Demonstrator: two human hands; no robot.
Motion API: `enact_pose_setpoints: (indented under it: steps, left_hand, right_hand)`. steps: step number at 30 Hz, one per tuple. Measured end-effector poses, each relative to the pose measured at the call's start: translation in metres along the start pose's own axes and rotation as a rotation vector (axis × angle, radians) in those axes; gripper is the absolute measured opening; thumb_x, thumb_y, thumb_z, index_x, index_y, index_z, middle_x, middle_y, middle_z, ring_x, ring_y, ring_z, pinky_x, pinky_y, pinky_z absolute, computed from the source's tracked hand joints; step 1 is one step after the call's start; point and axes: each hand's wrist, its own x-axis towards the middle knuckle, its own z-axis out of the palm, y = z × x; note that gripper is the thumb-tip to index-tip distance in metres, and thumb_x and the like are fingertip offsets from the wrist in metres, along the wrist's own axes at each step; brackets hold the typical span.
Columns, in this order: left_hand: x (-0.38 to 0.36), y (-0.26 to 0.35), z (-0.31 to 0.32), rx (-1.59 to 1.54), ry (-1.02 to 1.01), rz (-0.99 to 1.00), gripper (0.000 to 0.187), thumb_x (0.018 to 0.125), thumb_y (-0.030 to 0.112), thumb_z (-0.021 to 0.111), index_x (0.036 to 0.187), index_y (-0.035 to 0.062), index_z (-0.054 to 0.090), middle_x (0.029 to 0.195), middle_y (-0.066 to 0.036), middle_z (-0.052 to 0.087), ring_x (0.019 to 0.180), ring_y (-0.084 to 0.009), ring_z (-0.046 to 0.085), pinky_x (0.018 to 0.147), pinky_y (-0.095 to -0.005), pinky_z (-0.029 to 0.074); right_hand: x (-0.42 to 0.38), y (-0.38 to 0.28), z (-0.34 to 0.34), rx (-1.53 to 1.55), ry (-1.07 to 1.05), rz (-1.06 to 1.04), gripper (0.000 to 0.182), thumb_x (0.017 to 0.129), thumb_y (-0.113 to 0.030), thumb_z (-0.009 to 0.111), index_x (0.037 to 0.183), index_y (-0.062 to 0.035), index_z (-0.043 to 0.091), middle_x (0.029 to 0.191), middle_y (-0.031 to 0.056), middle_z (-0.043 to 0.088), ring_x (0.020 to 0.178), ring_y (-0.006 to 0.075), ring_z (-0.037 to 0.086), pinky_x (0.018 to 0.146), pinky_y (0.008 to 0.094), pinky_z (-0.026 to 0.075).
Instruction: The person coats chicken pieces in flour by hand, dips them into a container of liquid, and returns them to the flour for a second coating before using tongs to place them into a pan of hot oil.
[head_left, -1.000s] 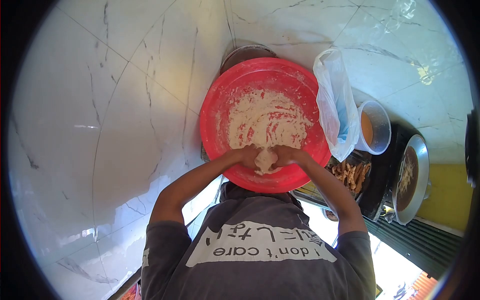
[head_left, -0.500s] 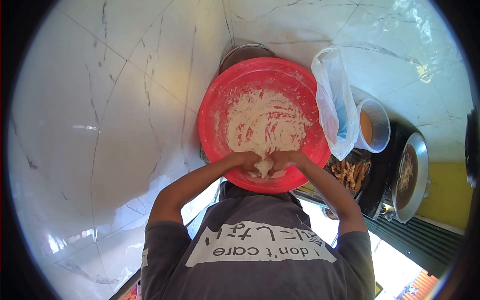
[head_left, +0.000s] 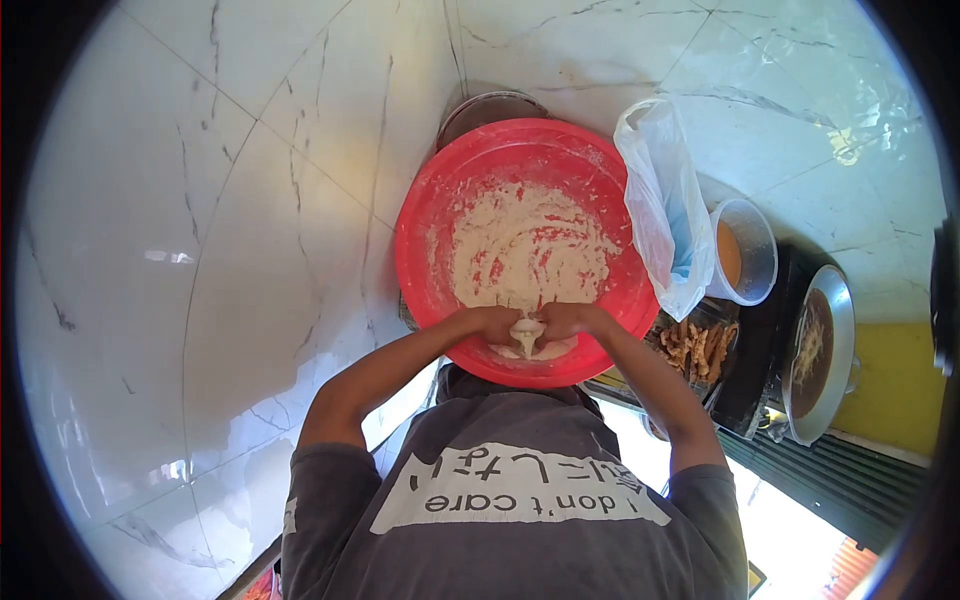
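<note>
A wide red basin (head_left: pixel 620 270) stands in front of my body, with loose white flour (head_left: pixel 530 245) spread over its bottom in streaks. At its near side my left hand (head_left: pixel 493 324) and my right hand (head_left: pixel 566 320) are close together, fingers curled inward. Between them is a pale, flour-coated piece (head_left: pixel 527 336), its narrow end pointing toward me; both hands close on it. What lies under the flour coating cannot be made out. More flour (head_left: pixel 555 349) lies below the hands near the rim.
Right of the basin are a translucent plastic bag (head_left: pixel 665 210), a clear tub with orange liquid (head_left: pixel 745 250), a tray of brown fried pieces (head_left: pixel 697 348) and a wide metal pan (head_left: pixel 845 350) with food in brown liquid. Marble-patterned tiled walls (head_left: pixel 280 180) rise behind and at left.
My hands stay at almost the same place in the basin. The floury piece between them now shows a narrower, more distinct shape pointing toward me.
</note>
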Motion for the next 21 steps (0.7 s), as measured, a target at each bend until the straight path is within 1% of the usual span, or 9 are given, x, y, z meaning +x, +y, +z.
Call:
enact_pose_setpoints:
  steps: [2,4,6,7,9,11,17,20,21]
  left_hand:
    - [-0.009,0.001,-0.011,-0.483,-0.194,-0.091,0.074,0.065,0.037,0.075,0.121,0.0018,0.041,0.104,-0.022,0.058,0.093,-0.0348,0.058,0.082,-0.0387,0.046]
    - [-0.005,-0.013,-0.014,-0.437,-0.051,-0.036,0.072,0.066,0.036,0.074,0.120,0.0016,0.043,0.104,-0.021,0.058,0.093,-0.0349,0.058,0.082,-0.0392,0.046]
    - [0.003,-0.026,-0.007,-0.389,0.088,0.020,0.069,0.067,0.036,0.074,0.120,0.0014,0.044,0.105,-0.021,0.058,0.093,-0.0350,0.058,0.082,-0.0397,0.046]
    - [0.008,-0.033,0.000,-0.137,0.203,0.100,0.063,0.068,0.033,0.073,0.117,0.0014,0.048,0.104,-0.021,0.059,0.093,-0.0349,0.058,0.082,-0.0392,0.046]
    - [0.008,-0.029,0.004,0.117,0.317,0.178,0.058,0.069,0.031,0.072,0.114,0.0015,0.051,0.103,-0.020,0.059,0.093,-0.0348,0.058,0.082,-0.0387,0.046]
    - [-0.007,0.001,-0.004,0.128,0.061,0.004,0.049,0.070,0.028,0.071,0.109,0.0020,0.056,0.101,-0.019,0.060,0.093,-0.0337,0.058,0.083,-0.0375,0.045]
    - [0.005,-0.009,-0.006,-0.159,-0.167,-0.008,0.051,0.070,0.031,0.071,0.109,0.0027,0.056,0.101,-0.018,0.061,0.095,-0.0309,0.058,0.083,-0.0380,0.044]
    - [0.014,-0.036,0.005,-0.117,0.137,0.134,0.049,0.071,0.031,0.070,0.109,0.0031,0.056,0.103,-0.018,0.060,0.096,-0.0299,0.058,0.083,-0.0373,0.044]
    - [0.009,-0.032,0.004,-0.118,0.136,0.132,0.049,0.071,0.031,0.070,0.109,0.0031,0.056,0.103,-0.018,0.060,0.096,-0.0299,0.058,0.083,-0.0373,0.044]
  right_hand:
    - [-0.002,0.001,-0.015,0.161,-0.173,0.087,0.049,0.065,-0.034,0.071,0.100,-0.0021,0.060,0.089,0.0135,0.065,0.080,0.0253,0.063,0.073,0.0336,0.049]
    - [-0.005,0.005,-0.022,0.322,-0.337,0.175,0.053,0.065,-0.036,0.072,0.103,-0.0016,0.059,0.092,0.0142,0.064,0.082,0.0257,0.062,0.074,0.0334,0.048]
    - [-0.004,0.014,-0.018,0.453,0.002,0.122,0.045,0.064,-0.034,0.071,0.093,-0.0007,0.063,0.088,0.0169,0.064,0.082,0.0274,0.062,0.071,0.0349,0.048]
    - [-0.002,0.015,-0.012,0.455,0.000,0.122,0.045,0.064,-0.034,0.071,0.093,-0.0007,0.063,0.088,0.0169,0.064,0.082,0.0274,0.062,0.071,0.0349,0.048]
    - [0.002,0.015,-0.001,0.020,0.360,-0.144,0.049,0.063,-0.037,0.072,0.093,0.0008,0.063,0.092,0.0196,0.063,0.084,0.0294,0.062,0.073,0.0358,0.048]
    - [0.002,0.004,0.008,-0.018,0.211,-0.085,0.054,0.062,-0.039,0.073,0.099,-0.0016,0.061,0.090,0.0184,0.063,0.084,0.0287,0.062,0.074,0.0351,0.048]
    - [-0.008,-0.011,-0.012,-0.001,-0.093,0.070,0.057,0.061,-0.041,0.074,0.102,-0.0041,0.060,0.088,0.0165,0.064,0.085,0.0277,0.061,0.075,0.0352,0.047]
    - [0.003,0.013,-0.012,0.241,-0.105,0.044,0.059,0.060,-0.037,0.074,0.106,-0.0023,0.059,0.092,0.0174,0.064,0.088,0.0272,0.062,0.081,0.0350,0.046]
    - [0.009,0.021,-0.004,0.178,0.102,0.007,0.056,0.060,-0.036,0.073,0.103,-0.0024,0.061,0.089,0.0166,0.064,0.088,0.0259,0.062,0.081,0.0350,0.046]
